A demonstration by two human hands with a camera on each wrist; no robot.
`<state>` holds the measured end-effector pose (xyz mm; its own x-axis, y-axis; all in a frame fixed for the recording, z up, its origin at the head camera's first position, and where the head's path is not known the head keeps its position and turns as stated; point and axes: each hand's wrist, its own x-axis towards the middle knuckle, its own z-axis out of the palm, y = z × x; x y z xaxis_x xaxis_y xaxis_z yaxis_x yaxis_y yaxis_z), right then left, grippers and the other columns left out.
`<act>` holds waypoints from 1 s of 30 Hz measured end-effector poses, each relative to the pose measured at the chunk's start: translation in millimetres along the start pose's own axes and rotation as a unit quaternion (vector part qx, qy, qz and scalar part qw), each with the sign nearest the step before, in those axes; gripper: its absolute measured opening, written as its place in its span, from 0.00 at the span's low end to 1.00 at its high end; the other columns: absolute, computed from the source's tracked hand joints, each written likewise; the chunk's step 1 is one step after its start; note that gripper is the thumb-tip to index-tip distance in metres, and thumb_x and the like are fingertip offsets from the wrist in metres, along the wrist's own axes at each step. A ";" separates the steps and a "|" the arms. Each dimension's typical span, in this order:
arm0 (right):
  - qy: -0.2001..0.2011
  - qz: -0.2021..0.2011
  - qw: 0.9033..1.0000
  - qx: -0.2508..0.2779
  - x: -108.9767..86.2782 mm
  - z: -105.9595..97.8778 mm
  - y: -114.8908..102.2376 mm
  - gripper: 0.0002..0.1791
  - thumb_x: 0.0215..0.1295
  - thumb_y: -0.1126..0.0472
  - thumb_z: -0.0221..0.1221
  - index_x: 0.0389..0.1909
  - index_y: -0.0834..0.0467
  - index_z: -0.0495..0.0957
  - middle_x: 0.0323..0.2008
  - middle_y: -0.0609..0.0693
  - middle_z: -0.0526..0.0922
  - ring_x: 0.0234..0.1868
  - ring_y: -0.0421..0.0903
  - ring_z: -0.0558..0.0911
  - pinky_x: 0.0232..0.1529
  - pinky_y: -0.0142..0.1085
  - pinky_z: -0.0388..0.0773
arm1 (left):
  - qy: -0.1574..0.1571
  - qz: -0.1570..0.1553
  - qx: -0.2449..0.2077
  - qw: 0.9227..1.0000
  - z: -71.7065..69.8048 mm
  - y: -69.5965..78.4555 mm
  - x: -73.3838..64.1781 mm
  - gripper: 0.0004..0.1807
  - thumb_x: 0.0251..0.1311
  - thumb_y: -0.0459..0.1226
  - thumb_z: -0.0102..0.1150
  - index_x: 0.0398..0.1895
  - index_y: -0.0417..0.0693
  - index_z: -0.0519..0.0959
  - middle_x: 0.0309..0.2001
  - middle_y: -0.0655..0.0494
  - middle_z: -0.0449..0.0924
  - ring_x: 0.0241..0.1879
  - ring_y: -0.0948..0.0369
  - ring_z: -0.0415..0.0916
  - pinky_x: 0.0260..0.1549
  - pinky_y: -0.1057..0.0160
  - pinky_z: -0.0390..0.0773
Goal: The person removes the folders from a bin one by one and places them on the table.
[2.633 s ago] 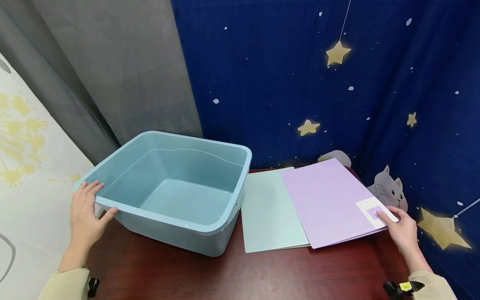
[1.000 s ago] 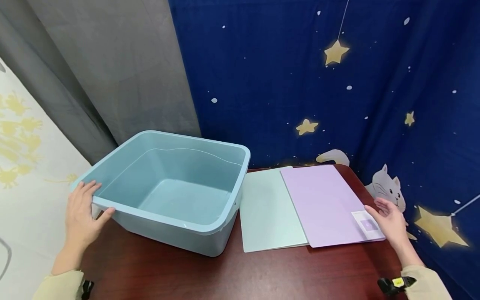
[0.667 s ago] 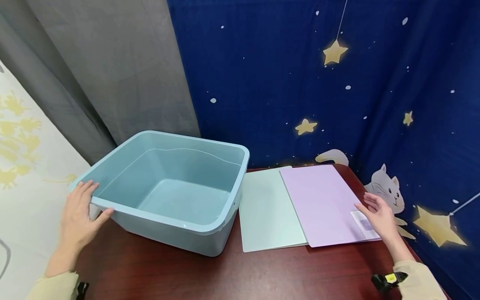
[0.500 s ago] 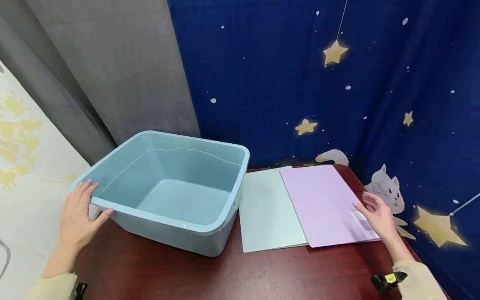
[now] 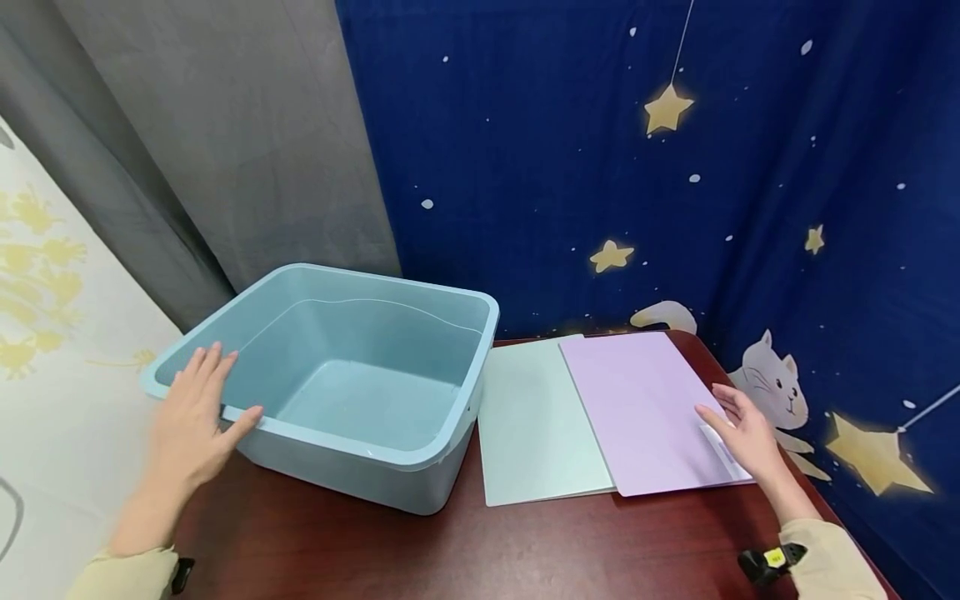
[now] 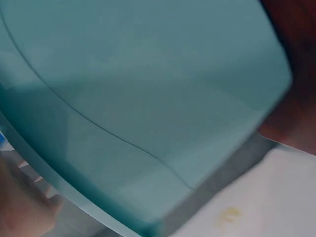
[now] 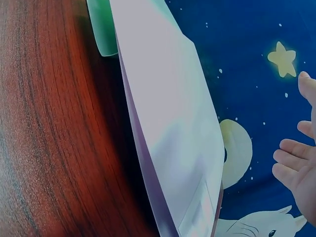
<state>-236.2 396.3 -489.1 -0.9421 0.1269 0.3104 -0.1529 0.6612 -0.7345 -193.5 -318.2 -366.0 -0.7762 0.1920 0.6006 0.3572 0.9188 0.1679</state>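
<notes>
A blue plastic basin (image 5: 420, 457) stands on the left of the table. Over its near left rim hovers my left hand (image 5: 191, 425), fingers spread and straight, holding nothing. To the basin's right lies a pale green folder (image 5: 536, 425), partly covered by a purple folder (image 5: 645, 417). Above the purple folder's right edge, near its white label (image 5: 718, 450), is my right hand (image 5: 746, 437) with relaxed fingers and nothing in its grasp. In the right wrist view, the same hand (image 7: 298, 168) appears apart from the purple folder (image 7: 163, 98).
The dark red wooden table (image 5: 525, 550) has its right edge just beyond the purple folder. Behind it hang a grey curtain (image 5: 285, 150) and a blue star-patterned curtain (image 5: 525, 167). A white patterned cloth (image 5: 67, 400) hangs at the left.
My right hand has laid the purple folder flat, let go of it, and moved slightly left. My left hand has come off the basin's rim and shifted right. The basin stays put.
</notes>
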 end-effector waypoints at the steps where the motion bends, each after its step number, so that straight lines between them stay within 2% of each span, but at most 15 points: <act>1: -0.008 0.005 1.000 -0.004 -2.6 -2.2 -13.1 0.36 0.61 0.46 0.55 0.64 0.63 0.59 0.61 0.67 0.64 0.62 0.59 0.65 0.61 0.39 0.63 | -0.008 0.002 -0.001 1.000 0.4 7.2 2.7 0.42 0.56 0.53 0.52 0.68 0.39 0.55 0.69 0.38 0.49 0.71 0.50 0.38 0.68 0.51 0.37; 3: -0.026 0.005 1.000 -0.011 -7.1 -6.7 -37.5 0.36 0.63 0.48 0.54 0.63 0.68 0.58 0.60 0.71 0.63 0.60 0.66 0.63 0.57 0.54 0.62 | -0.020 0.008 0.002 1.000 0.9 21.5 7.3 0.42 0.56 0.54 0.51 0.69 0.41 0.54 0.69 0.39 0.49 0.71 0.50 0.39 0.68 0.50 0.37; 5: -0.035 -0.006 0.999 -0.026 -8.9 -8.2 -51.5 0.34 0.64 0.50 0.53 0.61 0.71 0.59 0.58 0.73 0.63 0.58 0.70 0.63 0.53 0.60 0.60 | -0.033 0.019 0.003 0.999 2.1 36.0 11.5 0.42 0.57 0.55 0.50 0.69 0.41 0.54 0.69 0.38 0.49 0.71 0.50 0.40 0.67 0.49 0.39; 8: -0.037 -0.018 0.998 -0.051 -9.1 -8.0 -60.8 0.32 0.64 0.52 0.53 0.60 0.72 0.60 0.57 0.74 0.64 0.57 0.70 0.63 0.51 0.62 0.61 | -0.058 0.033 0.012 0.998 4.1 56.8 17.0 0.43 0.57 0.57 0.49 0.69 0.42 0.53 0.69 0.39 0.49 0.71 0.50 0.41 0.67 0.48 0.41; 11: -0.034 -0.029 0.997 -0.063 -7.8 -5.3 -62.8 0.32 0.64 0.53 0.54 0.59 0.72 0.61 0.56 0.73 0.65 0.57 0.69 0.64 0.51 0.62 0.62 | -0.085 0.048 0.014 0.995 6.5 78.5 22.0 0.44 0.56 0.58 0.49 0.70 0.43 0.52 0.70 0.42 0.47 0.71 0.50 0.41 0.68 0.51 0.39; 14: -0.026 -0.036 0.997 -0.068 -7.2 -3.5 -62.0 0.31 0.63 0.53 0.55 0.59 0.71 0.62 0.56 0.72 0.67 0.56 0.67 0.65 0.50 0.61 0.63 | -0.099 0.068 0.011 0.993 10.0 102.5 27.4 0.45 0.56 0.60 0.49 0.70 0.45 0.51 0.71 0.45 0.46 0.71 0.51 0.42 0.68 0.53 0.39; 19: -0.022 -0.041 0.997 -0.068 -8.2 -2.0 -59.9 0.31 0.62 0.53 0.56 0.58 0.71 0.63 0.56 0.72 0.67 0.56 0.66 0.66 0.50 0.60 0.64 | -0.090 0.111 0.002 0.990 16.9 149.9 34.9 0.47 0.54 0.65 0.46 0.70 0.46 0.53 0.72 0.48 0.46 0.70 0.50 0.45 0.66 0.49 0.48; 23: -0.023 -0.044 0.996 -0.069 -8.0 0.8 -58.8 0.31 0.61 0.53 0.57 0.58 0.71 0.63 0.56 0.71 0.67 0.56 0.66 0.66 0.51 0.60 0.64 | -0.068 0.139 -0.009 0.988 23.0 190.1 36.3 0.49 0.53 0.71 0.34 0.69 0.46 0.54 0.71 0.48 0.47 0.70 0.52 0.47 0.64 0.47 0.51; 26: -0.023 -0.044 0.996 -0.069 -6.8 3.2 -59.0 0.31 0.61 0.53 0.57 0.58 0.71 0.63 0.56 0.71 0.67 0.56 0.66 0.66 0.51 0.60 0.64 | -0.052 0.161 -0.021 0.985 28.4 219.6 34.0 0.51 0.52 0.72 0.29 0.69 0.46 0.56 0.71 0.49 0.49 0.70 0.53 0.47 0.64 0.48 0.51; 29: -0.026 -0.042 0.996 -0.069 -5.7 6.0 -59.6 0.32 0.61 0.53 0.57 0.58 0.71 0.63 0.56 0.71 0.67 0.56 0.66 0.66 0.52 0.60 0.64 | -0.054 0.189 -0.034 0.980 38.7 248.7 29.5 0.50 0.51 0.72 0.33 0.68 0.46 0.58 0.71 0.49 0.49 0.70 0.53 0.47 0.64 0.49 0.52; 30: -0.027 -0.043 0.996 -0.069 -5.2 7.3 -59.5 0.32 0.61 0.52 0.57 0.58 0.70 0.63 0.56 0.71 0.67 0.56 0.66 0.66 0.52 0.60 0.64 | -0.065 0.198 -0.038 0.977 44.0 258.1 27.5 0.50 0.51 0.71 0.35 0.68 0.46 0.58 0.71 0.49 0.49 0.70 0.54 0.47 0.65 0.49 0.52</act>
